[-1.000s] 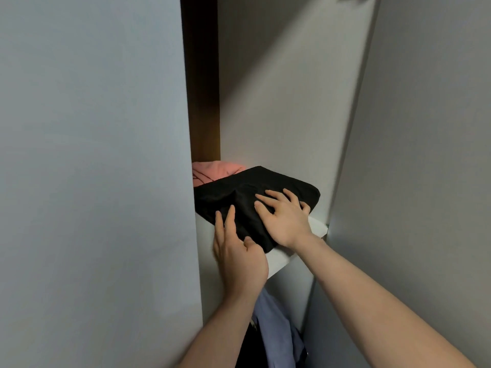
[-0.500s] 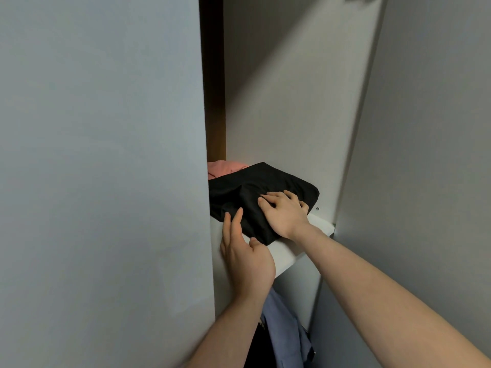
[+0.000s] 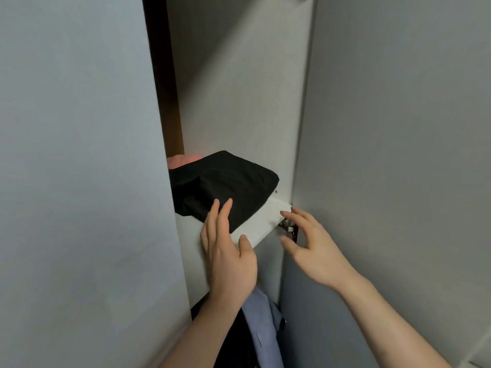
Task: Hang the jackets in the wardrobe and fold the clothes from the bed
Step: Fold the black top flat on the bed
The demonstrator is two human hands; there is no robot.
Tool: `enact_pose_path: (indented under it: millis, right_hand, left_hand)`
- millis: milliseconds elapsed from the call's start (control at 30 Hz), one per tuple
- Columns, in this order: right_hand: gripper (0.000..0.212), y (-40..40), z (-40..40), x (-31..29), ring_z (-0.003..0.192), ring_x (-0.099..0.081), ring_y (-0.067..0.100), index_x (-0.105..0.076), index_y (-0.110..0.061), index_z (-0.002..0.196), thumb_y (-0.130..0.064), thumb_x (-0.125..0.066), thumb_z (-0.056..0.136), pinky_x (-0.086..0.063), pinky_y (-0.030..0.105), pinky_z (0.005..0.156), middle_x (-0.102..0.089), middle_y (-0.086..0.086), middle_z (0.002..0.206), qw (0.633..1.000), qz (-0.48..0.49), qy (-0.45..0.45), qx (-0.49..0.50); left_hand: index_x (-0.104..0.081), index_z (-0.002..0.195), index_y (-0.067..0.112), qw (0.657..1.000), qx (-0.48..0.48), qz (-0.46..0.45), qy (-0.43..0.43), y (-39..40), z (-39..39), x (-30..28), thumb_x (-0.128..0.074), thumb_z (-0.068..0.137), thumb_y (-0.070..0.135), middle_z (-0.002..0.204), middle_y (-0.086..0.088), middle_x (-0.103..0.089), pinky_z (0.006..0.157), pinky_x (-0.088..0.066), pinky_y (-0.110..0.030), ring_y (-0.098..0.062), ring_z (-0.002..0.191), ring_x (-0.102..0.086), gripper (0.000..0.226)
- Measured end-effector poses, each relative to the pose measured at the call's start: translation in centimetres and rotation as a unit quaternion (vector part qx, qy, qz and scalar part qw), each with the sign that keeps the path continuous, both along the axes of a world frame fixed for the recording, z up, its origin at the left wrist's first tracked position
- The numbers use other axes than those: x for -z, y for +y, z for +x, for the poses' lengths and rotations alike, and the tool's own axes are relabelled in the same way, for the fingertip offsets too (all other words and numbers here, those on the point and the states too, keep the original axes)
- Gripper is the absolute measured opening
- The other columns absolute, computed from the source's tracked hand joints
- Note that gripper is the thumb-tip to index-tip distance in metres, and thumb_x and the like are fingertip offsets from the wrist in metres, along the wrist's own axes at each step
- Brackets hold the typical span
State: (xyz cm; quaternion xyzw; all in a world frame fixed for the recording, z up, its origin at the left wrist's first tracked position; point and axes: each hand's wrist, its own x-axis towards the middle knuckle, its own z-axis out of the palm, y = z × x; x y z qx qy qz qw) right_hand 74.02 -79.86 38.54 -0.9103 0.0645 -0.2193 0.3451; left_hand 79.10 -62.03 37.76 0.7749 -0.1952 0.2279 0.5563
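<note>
Folded black garment lay on the white wardrobe shelf, its front corner near the shelf's front edge. A pink garment lay behind it, mostly hidden. Left hand was raised in front of the shelf, fingers straight and together, tips over the garment's front corner; contact could not be confirmed. Thumb sat by the shelf edge. Right hand hovered off to the right by the metal hinge of the right door, fingers spread and loosely curved, holding nothing. Below the shelf hung a light blue jacket with something dark beside it. Left door blocked most of the shelf.

Judgement: black garment looked placed, this step was nearly done.

Risks:
- The front corner lay close to the edge, so a drag from the left fingers on withdrawal could pull the fold open or slide it off onto the hanging clothes.
- The right fingers were close to the hinge, so swinging the door shut could pinch them.
- The narrow gap between the doors left little room, so an arm could catch the garment.
</note>
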Motion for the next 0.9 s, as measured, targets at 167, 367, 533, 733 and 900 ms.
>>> enact_pose_path:
  millis: [167, 367, 533, 733, 900]
  right_hand:
    - [0.061, -0.8, -8.2, 2.0, 0.152, -0.024, 0.005, -0.038, -0.041, 0.154, -0.036, -0.062, 0.099, -0.018, 0.02, 0.121, -0.023, -0.019, 0.166, 0.994, -0.041, 0.067, 0.072]
    - [0.057, 0.8, -17.0, 3.7, 0.139, -0.033, -0.015, -0.041, -0.045, 0.152, -0.04, -0.063, 0.099, -0.017, 0.003, 0.111, -0.027, -0.03, 0.158, 0.985, -0.014, 0.116, 0.125]
    - [0.057, 4.5, -23.4, 5.7, 0.136, -0.035, -0.013, -0.041, -0.044, 0.153, -0.041, -0.061, 0.099, -0.034, 0.023, 0.117, -0.027, -0.025, 0.161, 0.96, 0.002, 0.147, 0.239]
    - [0.069, 11.9, -32.4, 10.2, 0.159, 0.004, 0.019, -0.017, -0.043, 0.161, -0.056, -0.049, 0.101, -0.013, 0.043, 0.128, -0.001, -0.013, 0.172, 0.87, 0.011, 0.32, 0.374]
    - [0.074, 18.9, -41.9, 11.3, 0.159, 0.013, 0.023, -0.004, -0.044, 0.163, -0.063, -0.041, 0.101, -0.005, 0.05, 0.129, 0.014, -0.013, 0.171, 0.8, 0.071, 0.396, 0.444]
  left_hand:
    - [-0.042, 0.15, 0.034, 0.994, 0.066, 0.085, -0.029, 0.0, -2.2, 1.4, -0.055, 0.086, 0.012, 0.164, 0.017, -0.026, 0.124, -0.025, -0.048, -0.016, 0.151, -0.025, 0.069]
    - [-0.047, 0.148, 0.033, 0.98, 0.158, 0.113, -0.054, -2.2, -4.7, 2.5, -0.052, 0.086, 0.03, 0.16, 0.011, -0.036, 0.122, -0.024, -0.044, -0.02, 0.148, -0.032, 0.062]
    - [-0.054, 0.143, 0.028, 0.96, 0.244, 0.138, -0.022, -3.1, -6.6, 5.0, -0.055, 0.086, 0.03, 0.16, 0.005, -0.037, 0.12, -0.023, -0.045, -0.025, 0.148, -0.031, 0.057]
    - [-0.05, 0.148, 0.025, 0.897, 0.337, 0.285, -0.033, -3.3, -11.7, 10.1, -0.054, 0.094, 0.036, 0.164, -0.005, -0.03, 0.121, -0.022, -0.056, -0.034, 0.152, -0.021, 0.055]
    - [-0.041, 0.154, 0.027, 0.843, 0.416, 0.335, -0.063, -2.0, -18.6, 10.8, -0.053, 0.1, 0.035, 0.169, -0.004, -0.019, 0.126, -0.01, -0.051, -0.029, 0.155, -0.01, 0.056]
